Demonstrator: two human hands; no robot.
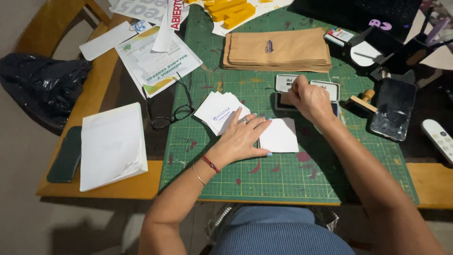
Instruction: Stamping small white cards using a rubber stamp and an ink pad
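a: item one, left hand?
b: my left hand (pixel 240 137) lies open, flat on a blank white card (pixel 279 136), centre frame, on the green cutting mat (pixel 283 174).
a: right hand?
b: my right hand (pixel 309 100) is closed around a stamp, pressed on the ink pad (pixel 306 89). fanned stamped cards (pixel 221 112) sit left of centre.

Hands (pixel 243 137) on white card (pixel 279 136)

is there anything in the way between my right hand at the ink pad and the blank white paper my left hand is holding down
Nothing visible. The right hand is at the ink pad; the white paper lies just below it under the left hand, with only bare green cutting mat between.
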